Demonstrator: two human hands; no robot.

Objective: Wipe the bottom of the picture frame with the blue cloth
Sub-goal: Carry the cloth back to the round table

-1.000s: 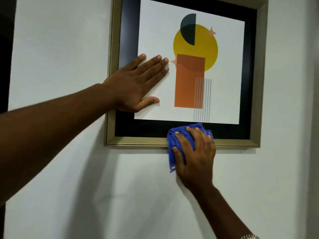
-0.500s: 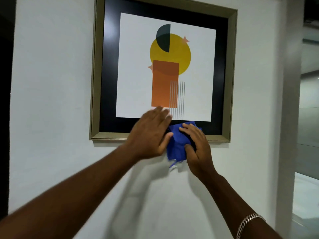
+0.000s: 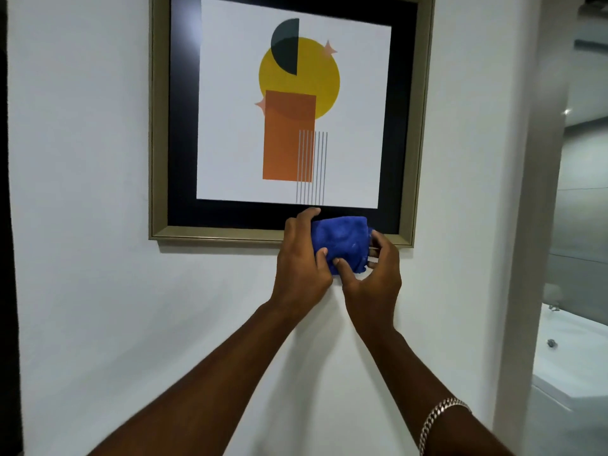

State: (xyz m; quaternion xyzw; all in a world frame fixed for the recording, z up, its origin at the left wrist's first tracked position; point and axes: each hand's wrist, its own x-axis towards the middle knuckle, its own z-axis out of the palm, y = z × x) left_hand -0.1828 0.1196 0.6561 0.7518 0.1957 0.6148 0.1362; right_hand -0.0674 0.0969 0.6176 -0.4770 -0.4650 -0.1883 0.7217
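A picture frame [image 3: 217, 234] with a dull gold moulding and black mat hangs on the white wall, holding an abstract print with a yellow circle and orange rectangle. The bunched blue cloth [image 3: 342, 242] sits in front of the frame's bottom rail, right of its middle. My left hand [image 3: 301, 258] grips the cloth's left side, fingers curled over its top. My right hand [image 3: 373, 274] holds the right and lower side, thumb pressed into the cloth. The part of the bottom rail behind the cloth and hands is hidden.
White wall [image 3: 82, 291] surrounds the frame. A wall corner [image 3: 526, 225] runs down the right, with a white bathtub or counter [image 3: 566, 357] beyond it. A dark edge [image 3: 6, 225] borders the far left. A silver bracelet [image 3: 441, 413] is on my right wrist.
My left hand left the picture's glass, came down and took hold of the cloth beside my right hand. The cloth is now bunched between both hands; the view pulled back.
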